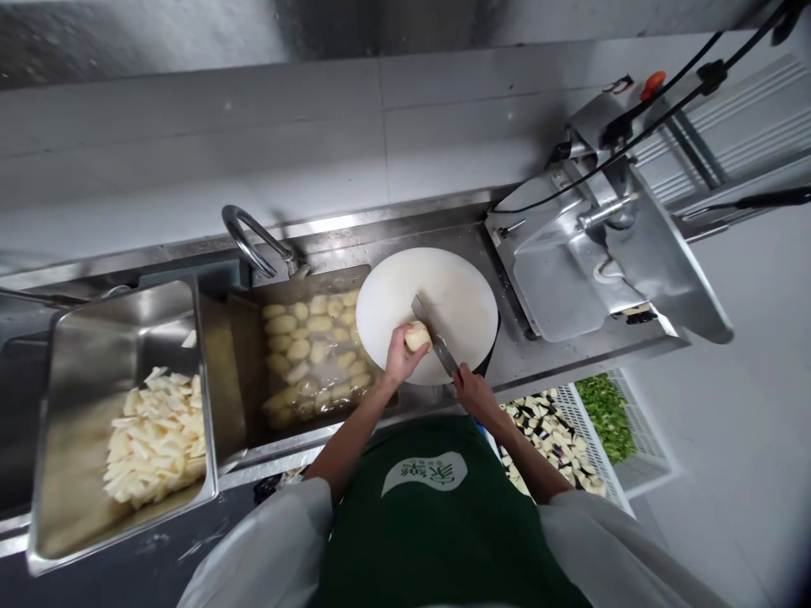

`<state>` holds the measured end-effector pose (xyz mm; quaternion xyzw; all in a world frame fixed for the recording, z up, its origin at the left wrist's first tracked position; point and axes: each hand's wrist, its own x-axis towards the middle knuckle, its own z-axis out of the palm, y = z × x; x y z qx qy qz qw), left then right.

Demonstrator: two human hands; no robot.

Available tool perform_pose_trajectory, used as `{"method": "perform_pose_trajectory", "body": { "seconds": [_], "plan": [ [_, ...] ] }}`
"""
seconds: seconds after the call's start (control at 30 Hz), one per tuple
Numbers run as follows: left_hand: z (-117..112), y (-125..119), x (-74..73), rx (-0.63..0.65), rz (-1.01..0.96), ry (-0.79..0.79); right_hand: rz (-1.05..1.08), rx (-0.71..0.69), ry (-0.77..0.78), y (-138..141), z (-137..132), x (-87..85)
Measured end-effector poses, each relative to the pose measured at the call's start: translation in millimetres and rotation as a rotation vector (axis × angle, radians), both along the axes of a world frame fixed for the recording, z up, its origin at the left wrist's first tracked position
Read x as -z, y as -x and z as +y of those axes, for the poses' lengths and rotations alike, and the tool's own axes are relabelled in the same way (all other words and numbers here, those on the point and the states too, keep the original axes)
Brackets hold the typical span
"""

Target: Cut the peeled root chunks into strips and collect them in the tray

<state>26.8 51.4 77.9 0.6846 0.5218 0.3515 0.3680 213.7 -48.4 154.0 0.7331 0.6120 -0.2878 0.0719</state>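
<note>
White board (465, 291), far edge bare | hands (400, 356): potato (417, 336) left, knife (437, 338) right

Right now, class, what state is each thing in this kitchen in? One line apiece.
Potato: looks peeled, held
Left hand: closed around the potato
Knife: blade beside the potato
Right hand: gripping the knife
Board: lying flat
Sink: holding water
Sink potatoes: whole, in the water
Tap: no stream visible
Pan: partly filled
Pale pieces: cut, piled
Slicer: on or off, cannot tell
Dark-skinned chunks: cut
Green vegetables: chopped

Bare forearms (360, 426) forward, left hand (400, 359) in a rounded grip, right hand (472, 391) in a fist nearby.
</note>
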Motion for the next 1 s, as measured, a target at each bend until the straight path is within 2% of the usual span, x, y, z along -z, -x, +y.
{"method": "perform_pose_trajectory", "body": {
  "seconds": [0.1, 0.17, 0.23, 0.3, 0.4, 0.47, 0.57, 0.67, 0.77, 0.87, 1.0],
  "plan": [
    [-1.0, 4.3, 3.3, 0.002, 0.015, -0.178, 0.002, -0.006, 0.002, -0.7, 0.8, -0.3],
    [-1.4, 11.4, 5.7, 0.021, 0.056, -0.207, -0.003, -0.008, 0.007, -0.5, 0.6, -0.5],
    [-1.7, 19.0, 5.1, 0.070, 0.086, -0.195, -0.002, -0.009, 0.007, -0.3, 0.5, -0.3],
    [0.2, 24.3, 1.0, 0.062, 0.085, -0.186, 0.000, -0.012, 0.006, -0.2, 0.4, -0.1],
    [9.6, 25.8, -7.0, -0.119, 0.028, -0.173, 0.000, -0.020, 0.009, 0.2, 0.3, -0.3],
    [17.4, 23.9, -9.8, -0.191, 0.017, -0.129, -0.005, -0.020, 0.004, 0.7, 0.0, -0.5],
    [21.6, 20.1, -9.7, -0.145, 0.031, -0.053, -0.018, -0.014, -0.005, 1.1, -0.3, -0.3],
    [17.2, 15.9, -8.8, -0.122, -0.040, -0.078, -0.021, -0.011, -0.003, 0.9, -0.1, 0.2],
    [16.9, 12.7, -8.3, -0.189, -0.086, -0.089, -0.017, -0.008, 0.006, 0.6, 0.4, -0.4],
    [24.4, 13.5, -4.8, -0.223, -0.140, -0.015, -0.019, 0.000, 0.007, 0.6, 0.9, -2.2],
    [27.3, 21.1, 3.5, -0.121, -0.122, 0.085, 0.000, -0.004, 0.025, 0.4, 1.7, -4.1]
  ]
}}
